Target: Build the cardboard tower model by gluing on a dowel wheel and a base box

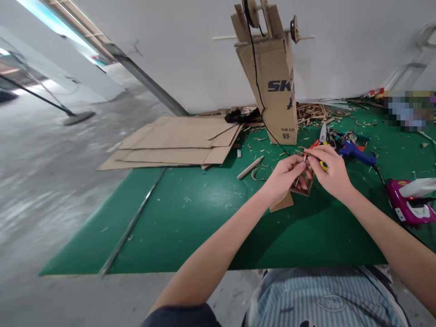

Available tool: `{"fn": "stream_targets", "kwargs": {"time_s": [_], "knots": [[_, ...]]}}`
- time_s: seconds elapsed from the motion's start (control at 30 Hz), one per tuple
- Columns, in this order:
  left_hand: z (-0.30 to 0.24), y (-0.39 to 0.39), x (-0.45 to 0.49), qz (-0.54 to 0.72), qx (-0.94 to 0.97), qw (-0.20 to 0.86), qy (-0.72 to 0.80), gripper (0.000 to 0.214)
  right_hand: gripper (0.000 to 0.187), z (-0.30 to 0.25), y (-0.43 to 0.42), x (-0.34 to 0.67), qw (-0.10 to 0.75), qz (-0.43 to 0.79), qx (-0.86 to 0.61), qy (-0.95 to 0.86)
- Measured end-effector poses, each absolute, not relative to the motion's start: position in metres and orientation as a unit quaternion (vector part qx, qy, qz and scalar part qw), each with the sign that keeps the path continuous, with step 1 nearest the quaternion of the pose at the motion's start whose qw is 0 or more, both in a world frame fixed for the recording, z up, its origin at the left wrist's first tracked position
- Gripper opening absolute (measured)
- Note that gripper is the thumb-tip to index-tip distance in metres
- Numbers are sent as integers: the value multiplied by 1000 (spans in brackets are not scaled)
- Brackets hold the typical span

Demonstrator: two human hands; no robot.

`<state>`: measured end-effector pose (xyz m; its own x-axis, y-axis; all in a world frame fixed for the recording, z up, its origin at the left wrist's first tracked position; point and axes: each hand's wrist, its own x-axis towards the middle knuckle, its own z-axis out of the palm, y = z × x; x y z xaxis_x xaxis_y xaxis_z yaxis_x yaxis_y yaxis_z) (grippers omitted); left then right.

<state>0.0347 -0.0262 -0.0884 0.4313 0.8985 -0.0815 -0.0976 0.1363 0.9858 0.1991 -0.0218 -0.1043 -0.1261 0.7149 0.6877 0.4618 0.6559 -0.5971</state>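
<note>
My left hand (pixel 284 175) is closed around a thin, shiny metal piece (pixel 299 180) that points down between its fingers. My right hand (pixel 330 172) meets it fingertip to fingertip, pinched on something small that the fingers mostly hide. Under both hands is a small cardboard box (pixel 309 187), partly covered, with a flat cardboard piece (pixel 282 203) beside it. A black cord (pixel 256 77) runs down from the top of a tall cardboard tower (pixel 277 97) toward my hands. That tower stands just behind them and carries round discs (pixel 294 29) on a stick.
Flat cardboard sheets (pixel 177 136) lie at the left on the green tabletop (pixel 204 227). A blue glue gun (pixel 357 152) and scissors (pixel 323 132) lie beyond my right hand. A magenta device (pixel 408 204) sits far right. Cardboard scraps (pixel 316 113) litter the back by the wall.
</note>
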Motion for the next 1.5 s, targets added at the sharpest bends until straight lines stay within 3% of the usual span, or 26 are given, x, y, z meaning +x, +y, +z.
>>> {"fn": "stream_targets", "kwargs": {"time_s": [0.6, 1.0, 1.27, 1.4, 1.5], "knots": [[-91, -27, 33, 391, 562, 641, 347, 35, 27, -106, -25, 197, 535, 104, -400, -736], [-88, -28, 34, 388, 544, 649, 363, 25, 26, -106, -25, 197, 541, 108, -395, -735], [-69, -27, 24, 364, 684, 453, 442, 15, 16, -112, -21, 196, 535, 207, -434, -694], [-65, -21, 24, 270, 666, 547, 429, 21, 15, -119, -15, 197, 542, 230, -450, -672], [-67, -16, 31, 247, 601, 631, 424, 15, 15, -125, -10, 196, 563, 280, -441, -641]]}}
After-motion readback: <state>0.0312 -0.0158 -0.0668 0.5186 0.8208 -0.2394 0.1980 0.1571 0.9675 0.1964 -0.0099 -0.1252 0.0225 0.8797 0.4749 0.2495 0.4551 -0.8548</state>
